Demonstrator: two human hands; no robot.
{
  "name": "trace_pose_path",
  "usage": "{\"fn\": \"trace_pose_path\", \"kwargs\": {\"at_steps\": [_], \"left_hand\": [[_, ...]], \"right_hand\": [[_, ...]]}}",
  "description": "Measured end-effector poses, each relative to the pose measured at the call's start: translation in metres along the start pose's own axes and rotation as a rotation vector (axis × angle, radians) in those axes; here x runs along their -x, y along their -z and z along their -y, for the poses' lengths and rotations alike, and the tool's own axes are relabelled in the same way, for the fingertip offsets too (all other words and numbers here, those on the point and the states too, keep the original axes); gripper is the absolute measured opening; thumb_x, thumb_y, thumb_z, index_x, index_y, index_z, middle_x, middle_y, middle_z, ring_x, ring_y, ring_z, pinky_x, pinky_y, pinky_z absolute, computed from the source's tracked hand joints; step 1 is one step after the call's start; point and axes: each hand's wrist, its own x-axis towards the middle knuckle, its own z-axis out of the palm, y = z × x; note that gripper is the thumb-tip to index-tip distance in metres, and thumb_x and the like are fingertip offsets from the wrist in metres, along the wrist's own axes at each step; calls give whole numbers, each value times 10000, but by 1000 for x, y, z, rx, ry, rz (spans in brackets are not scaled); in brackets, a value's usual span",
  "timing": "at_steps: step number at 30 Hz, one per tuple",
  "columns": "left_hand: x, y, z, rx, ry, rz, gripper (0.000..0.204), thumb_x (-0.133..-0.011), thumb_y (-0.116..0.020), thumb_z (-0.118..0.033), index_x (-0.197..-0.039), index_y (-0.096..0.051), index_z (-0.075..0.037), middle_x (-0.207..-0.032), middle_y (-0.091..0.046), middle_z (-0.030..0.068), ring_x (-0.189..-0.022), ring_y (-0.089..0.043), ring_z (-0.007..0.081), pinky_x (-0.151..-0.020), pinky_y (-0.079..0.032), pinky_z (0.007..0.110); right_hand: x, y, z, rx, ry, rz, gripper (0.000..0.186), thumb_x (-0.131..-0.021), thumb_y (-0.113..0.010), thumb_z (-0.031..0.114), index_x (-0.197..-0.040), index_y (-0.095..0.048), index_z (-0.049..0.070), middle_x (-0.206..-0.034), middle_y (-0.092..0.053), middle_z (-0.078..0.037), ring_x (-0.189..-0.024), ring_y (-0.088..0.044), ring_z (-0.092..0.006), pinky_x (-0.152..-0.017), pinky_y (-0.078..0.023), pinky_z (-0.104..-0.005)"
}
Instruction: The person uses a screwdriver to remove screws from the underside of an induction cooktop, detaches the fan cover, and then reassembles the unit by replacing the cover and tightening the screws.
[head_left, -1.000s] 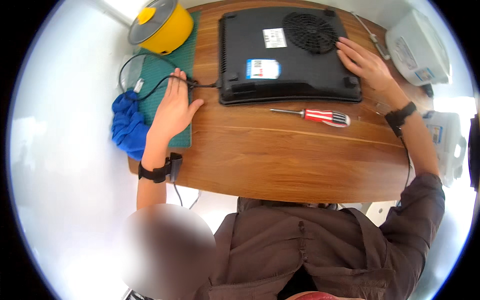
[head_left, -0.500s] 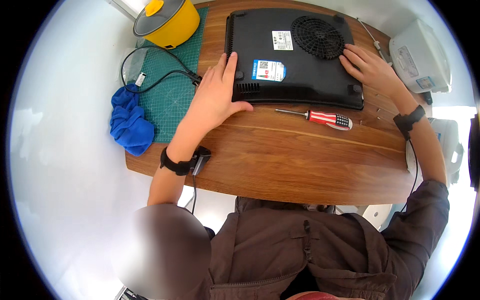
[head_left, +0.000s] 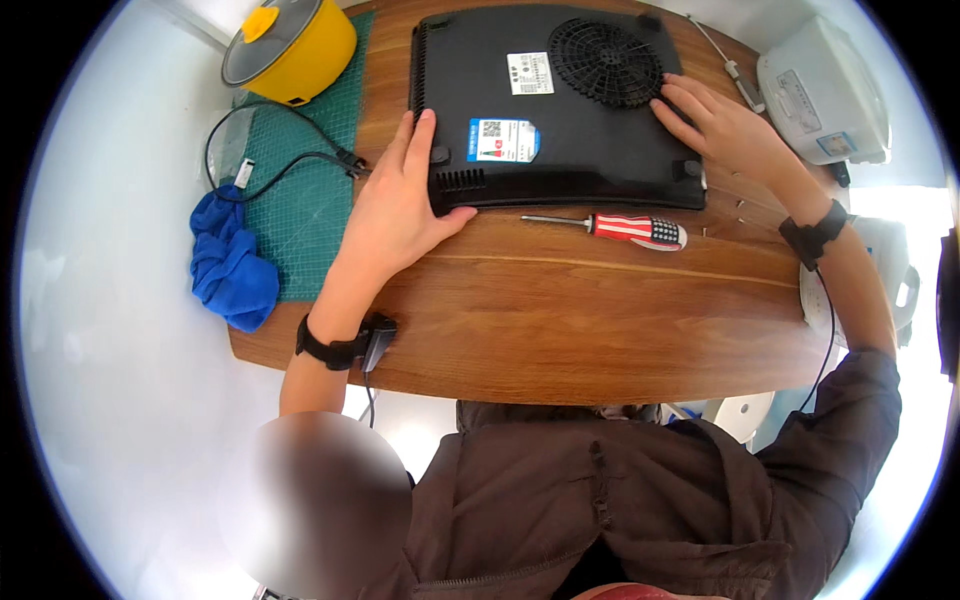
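Observation:
A black induction cooker [head_left: 600, 150] lies upside down on the wooden table, its round fan grille and stuck-on labels facing up. My left hand [head_left: 395, 195] rests against its left edge, fingers stretched out and thumb spread along the front corner. On the right side, my right hand [head_left: 720, 125] lays its fingers over the cooker's edge beside the grille, apart from one another. Just in front of the cooker lies a screwdriver [head_left: 635, 230] with a red, white and black handle, touched by neither hand. Several small screws [head_left: 740, 204] are scattered to its right.
A green cutting mat [head_left: 300, 235] at the left bears a yellow pot [head_left: 310, 60], a black power cord [head_left: 285, 180] and a blue cloth [head_left: 232, 265]. Far right stand a white appliance [head_left: 825, 95] and a thin tool [head_left: 740, 80]. Another white container sits nearer, beyond my right wrist.
The whole view has shifted, so the table and its things appear farther left. Both hands keep their places at the cooker, which shows no clear movement on the table.

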Motion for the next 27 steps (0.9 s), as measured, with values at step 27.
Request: {"fn": "trace_pose_path", "kwargs": {"at_steps": [27], "left_hand": [[-61,19,-85,-284,-365,53,767,-914,-711,-475,-1550,-446,-136,-1625,-393,165,-1494,-366,422,-1214,-337,510]], "right_hand": [[12,0,51,-260,-442,-87,776,-871,-602,-1,-1580,-411,249,-1560,-435,-46,-1455,-442,-284,-1191,-441,-392]]}}
